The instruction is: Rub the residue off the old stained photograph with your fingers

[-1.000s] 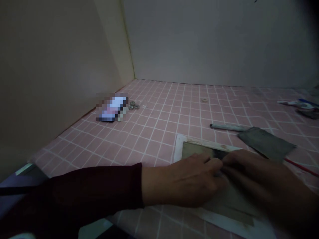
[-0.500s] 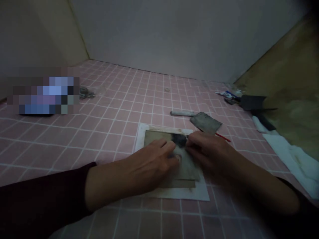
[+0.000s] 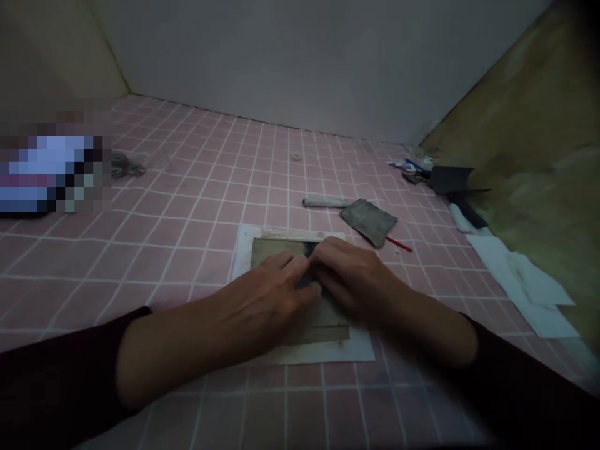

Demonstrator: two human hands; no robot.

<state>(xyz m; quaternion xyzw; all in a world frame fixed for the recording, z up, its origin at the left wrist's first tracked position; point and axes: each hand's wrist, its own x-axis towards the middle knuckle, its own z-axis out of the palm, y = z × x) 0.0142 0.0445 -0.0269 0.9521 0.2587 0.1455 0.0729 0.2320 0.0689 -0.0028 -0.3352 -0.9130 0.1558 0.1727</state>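
Note:
My left hand [image 3: 276, 297] rests over a grey-brown sheet [image 3: 276, 245], its fingers bent and the thumb close to the dark patch on the sheet. My right hand [image 3: 351, 272] meets it from the other side, fingers pinched together at the same dark patch [image 3: 310, 248]. What either hand grips is hidden behind the fingers and too dim to make out. Under the sheet lies a white paper [image 3: 359, 352] with brownish stains. Beyond my right hand, a grey cloth-like square [image 3: 369, 220] lies beside a pale tube [image 3: 325, 203], and a thin red stick [image 3: 400, 244] pokes out from it.
Pink checked cloth [image 3: 210, 194] covers the surface. A blurred-out device [image 3: 51, 175] stands at the left, near small round objects [image 3: 125, 165]. A small ring [image 3: 296, 157] lies farther back. On the right are a black scoop-like tool [image 3: 452, 180] and white papers [image 3: 525, 281] along the wall.
My right hand has moved in against my left hand and now covers more of the dark patch. The whole view has shifted, so things appear farther left and slightly higher.

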